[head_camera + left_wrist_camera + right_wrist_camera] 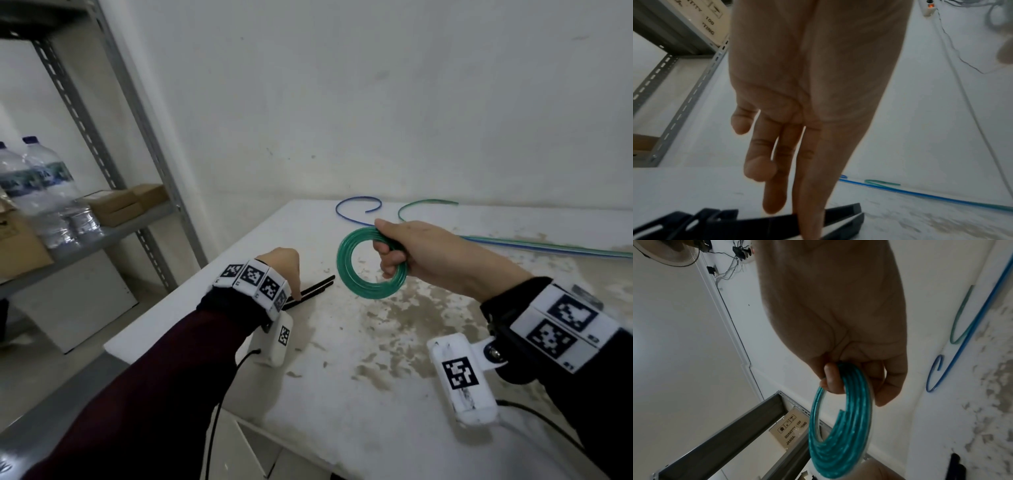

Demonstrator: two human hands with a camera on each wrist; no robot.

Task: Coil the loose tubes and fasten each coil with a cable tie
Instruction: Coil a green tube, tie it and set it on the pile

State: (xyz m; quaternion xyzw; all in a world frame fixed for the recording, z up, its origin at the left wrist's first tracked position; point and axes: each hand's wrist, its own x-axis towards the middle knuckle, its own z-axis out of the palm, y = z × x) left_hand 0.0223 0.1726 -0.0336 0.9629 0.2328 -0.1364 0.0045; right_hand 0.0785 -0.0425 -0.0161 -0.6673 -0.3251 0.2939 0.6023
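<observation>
Left hand (813, 91) is reaching down with fingers (774, 191) extended, touching black ties (313, 287) on the worktop (376, 342); right hand (428, 251) is gripping the green coil (368, 289). Loose tubes (548, 245) are lying beyond; a shelf (113, 219) is standing left.

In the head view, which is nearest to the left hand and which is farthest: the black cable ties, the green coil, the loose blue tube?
1. Black cable ties: under the left hand, a fingertip touching them.
2. Green coil: to the right, held up by the right hand.
3. Loose blue tube: farthest, near the wall.
</observation>
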